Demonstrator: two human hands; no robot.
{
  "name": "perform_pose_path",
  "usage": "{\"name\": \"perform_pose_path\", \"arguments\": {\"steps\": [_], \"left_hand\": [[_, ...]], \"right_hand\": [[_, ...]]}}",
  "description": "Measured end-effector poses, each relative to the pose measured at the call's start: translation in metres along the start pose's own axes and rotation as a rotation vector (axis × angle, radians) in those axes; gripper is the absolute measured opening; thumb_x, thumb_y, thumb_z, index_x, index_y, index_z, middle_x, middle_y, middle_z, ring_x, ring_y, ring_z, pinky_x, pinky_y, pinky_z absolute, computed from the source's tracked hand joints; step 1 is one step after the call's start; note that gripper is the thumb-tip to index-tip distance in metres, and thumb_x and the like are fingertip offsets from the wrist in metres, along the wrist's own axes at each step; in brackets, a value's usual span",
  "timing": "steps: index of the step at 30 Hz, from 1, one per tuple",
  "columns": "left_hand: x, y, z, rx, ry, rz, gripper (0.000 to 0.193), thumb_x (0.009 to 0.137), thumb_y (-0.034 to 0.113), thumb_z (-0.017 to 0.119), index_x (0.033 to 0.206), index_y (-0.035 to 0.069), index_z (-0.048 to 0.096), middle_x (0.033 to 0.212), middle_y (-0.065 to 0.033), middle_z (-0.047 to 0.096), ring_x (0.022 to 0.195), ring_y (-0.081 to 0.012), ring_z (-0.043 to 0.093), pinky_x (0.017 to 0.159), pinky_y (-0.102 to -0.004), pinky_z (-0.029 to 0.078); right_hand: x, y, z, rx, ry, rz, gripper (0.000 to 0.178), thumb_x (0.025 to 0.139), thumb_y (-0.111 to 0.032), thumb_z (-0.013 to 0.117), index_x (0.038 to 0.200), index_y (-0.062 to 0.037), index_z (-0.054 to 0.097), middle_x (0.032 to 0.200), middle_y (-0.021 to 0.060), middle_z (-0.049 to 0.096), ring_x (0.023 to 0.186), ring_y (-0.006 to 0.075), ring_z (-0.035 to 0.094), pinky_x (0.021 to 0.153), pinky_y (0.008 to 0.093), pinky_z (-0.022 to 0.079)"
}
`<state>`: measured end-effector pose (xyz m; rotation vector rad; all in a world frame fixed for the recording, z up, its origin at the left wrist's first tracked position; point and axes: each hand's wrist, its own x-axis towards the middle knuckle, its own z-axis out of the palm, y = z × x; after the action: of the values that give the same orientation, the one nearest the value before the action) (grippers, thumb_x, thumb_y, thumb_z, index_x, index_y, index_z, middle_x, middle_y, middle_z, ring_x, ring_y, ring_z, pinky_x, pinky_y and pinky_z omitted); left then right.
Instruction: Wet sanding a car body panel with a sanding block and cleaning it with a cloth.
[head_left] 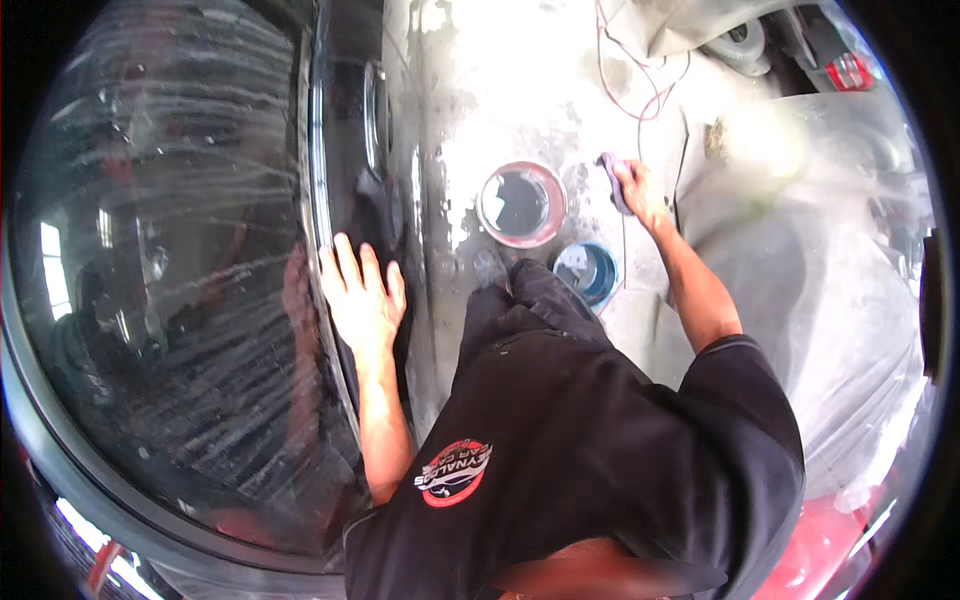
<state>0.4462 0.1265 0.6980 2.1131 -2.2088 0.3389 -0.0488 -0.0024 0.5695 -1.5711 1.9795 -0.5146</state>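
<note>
My left hand lies flat with fingers stretched on the edge of a black car door, just below the dark glass. Whitish streaks run across that glass. Out to the right, my right hand is closed around a bunched purple cloth, held away from the car. Between my hands a round reddish bucket stands on the floor with dark water in it. Closer to my legs and further right is a blue bucket, also with liquid inside.
The door handle sticks out from the car's side. A thin reddish cord loops over the wet concrete floor. On the right, a grey translucent sheet covers something large. A red car surface shows at lower right.
</note>
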Motion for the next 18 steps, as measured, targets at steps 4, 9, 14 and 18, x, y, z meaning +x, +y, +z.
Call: {"name": "perform_pose_path", "arguments": {"steps": [4,9,14,18], "left_hand": [[0.000,0.002,-0.006,-0.033,-0.021,0.001,0.049,0.096,0.042,0.062,0.126,0.004,0.072,0.152,-0.0219,0.049,0.142,-0.0444,0.040,0.120,-0.0520,0.033],[-0.002,0.003,-0.011,-0.014,-0.088,-0.024,0.053,0.097,0.045,0.059,0.130,0.005,0.070,0.154,-0.0225,0.046,0.146,-0.0441,0.035,0.125,-0.0512,0.025],[0.001,0.004,-0.018,-0.067,-0.009,-0.002,0.049,0.093,0.039,0.065,0.123,0.002,0.071,0.149,-0.0271,0.049,0.141,-0.0456,0.042,0.119,-0.0525,0.035],[0.005,0.005,-0.013,-0.073,0.031,0.008,0.048,0.090,0.034,0.071,0.125,0.002,0.067,0.148,-0.0265,0.050,0.137,-0.0482,0.047,0.110,-0.0567,0.043]], "right_hand": [[-0.023,0.034,-0.002,0.235,0.008,0.244,0.036,0.096,-0.035,0.064,0.105,-0.0006,0.073,0.087,0.0196,0.073,0.084,0.0297,0.070,0.079,0.0408,0.054],[-0.026,0.042,-0.001,0.109,0.188,0.094,0.033,0.092,-0.034,0.066,0.098,-0.0011,0.070,0.092,0.0218,0.069,0.089,0.0377,0.067,0.082,0.0455,0.052],[0.018,0.039,-0.012,0.456,0.142,0.271,0.024,0.096,-0.025,0.066,0.102,-0.0011,0.068,0.081,0.0122,0.067,0.076,0.0230,0.064,0.073,0.0390,0.052],[0.087,0.020,-0.025,0.373,0.183,0.198,0.025,0.097,-0.026,0.066,0.099,-0.0014,0.069,0.081,0.0104,0.068,0.075,0.0191,0.062,0.072,0.0378,0.051]]}}
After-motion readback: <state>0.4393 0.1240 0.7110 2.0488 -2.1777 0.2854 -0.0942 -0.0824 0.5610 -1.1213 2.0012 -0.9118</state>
